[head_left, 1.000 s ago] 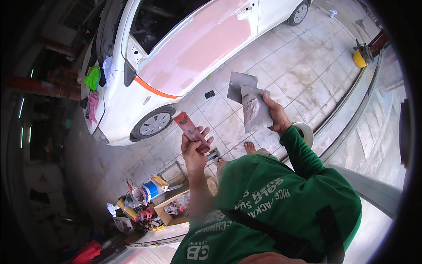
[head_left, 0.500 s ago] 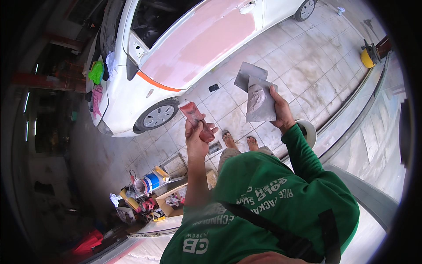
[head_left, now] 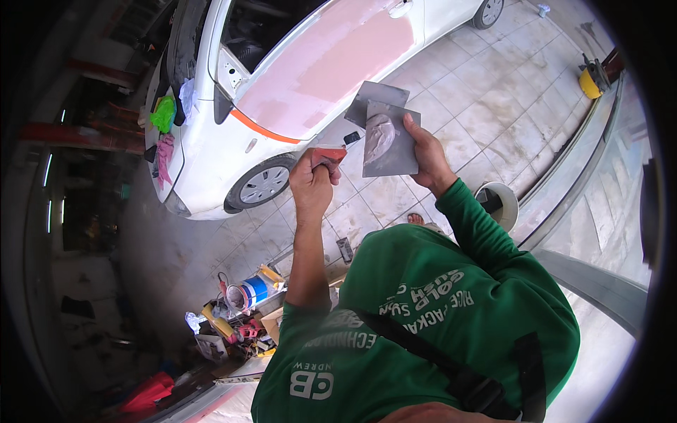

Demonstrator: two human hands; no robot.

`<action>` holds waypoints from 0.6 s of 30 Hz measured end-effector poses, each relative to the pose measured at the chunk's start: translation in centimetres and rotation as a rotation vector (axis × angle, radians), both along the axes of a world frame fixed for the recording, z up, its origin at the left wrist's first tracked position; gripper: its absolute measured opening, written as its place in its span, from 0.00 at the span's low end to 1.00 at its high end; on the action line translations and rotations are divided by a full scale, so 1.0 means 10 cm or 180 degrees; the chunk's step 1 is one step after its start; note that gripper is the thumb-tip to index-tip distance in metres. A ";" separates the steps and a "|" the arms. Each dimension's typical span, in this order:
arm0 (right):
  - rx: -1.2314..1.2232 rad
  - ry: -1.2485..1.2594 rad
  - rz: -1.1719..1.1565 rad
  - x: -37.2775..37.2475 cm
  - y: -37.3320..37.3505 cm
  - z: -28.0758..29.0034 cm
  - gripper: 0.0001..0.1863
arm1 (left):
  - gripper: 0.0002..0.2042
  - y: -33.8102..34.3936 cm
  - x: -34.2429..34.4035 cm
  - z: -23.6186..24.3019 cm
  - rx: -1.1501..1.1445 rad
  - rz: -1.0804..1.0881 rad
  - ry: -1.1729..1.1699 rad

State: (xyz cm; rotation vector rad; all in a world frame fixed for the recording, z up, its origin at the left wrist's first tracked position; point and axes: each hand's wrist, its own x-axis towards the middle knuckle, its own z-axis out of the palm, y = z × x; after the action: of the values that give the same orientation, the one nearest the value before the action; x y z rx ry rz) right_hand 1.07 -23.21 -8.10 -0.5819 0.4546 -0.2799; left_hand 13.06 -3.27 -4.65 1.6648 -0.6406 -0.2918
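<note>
In my left hand (head_left: 311, 187) is a red squeeze tube (head_left: 330, 154), gripped in closed fingers with its flattened end towards the plates. My right hand (head_left: 429, 158) pinches a flat grey spreading plate (head_left: 403, 151) by its right edge, thumb on top. A lump of pale pinkish putty (head_left: 379, 137) lies on that plate. A second grey plate (head_left: 386, 93) sticks out past its far edge, overlapping it; how it is held is hidden. A small gap separates the tube from the plates.
A white car (head_left: 201, 166) with pink filler patches (head_left: 317, 77) on its side stands ahead. To my right is a white bucket (head_left: 509, 211). A blue-and-white can (head_left: 248, 292) and cluttered tools sit at the lower left. A yellow-and-black object (head_left: 591, 83) stands far right.
My left hand has risen and turned the tube towards the plates. My right hand has brought the plates leftward and slightly up, closer to the tube.
</note>
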 end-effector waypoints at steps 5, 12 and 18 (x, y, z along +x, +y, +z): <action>0.0034 -0.0196 -0.0006 0.31 0.39 -0.04 0.31 | 0.14 0.45 0.14 0.02 0.0070 -0.0192 0.0210; 0.0103 -0.0068 -0.0060 0.62 0.97 -0.04 0.29 | 0.17 1.30 0.14 0.33 -0.0310 -0.0197 0.0539; 0.0209 -0.0072 0.0259 0.64 1.38 -0.01 0.28 | 0.21 1.72 0.16 0.36 0.0235 0.0199 0.0397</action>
State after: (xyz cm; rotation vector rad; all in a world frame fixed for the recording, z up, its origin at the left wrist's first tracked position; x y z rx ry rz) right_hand 7.49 -9.45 -8.23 -0.5312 0.4157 -0.1930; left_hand 14.69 13.89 -1.03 1.7191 -0.4888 -0.3749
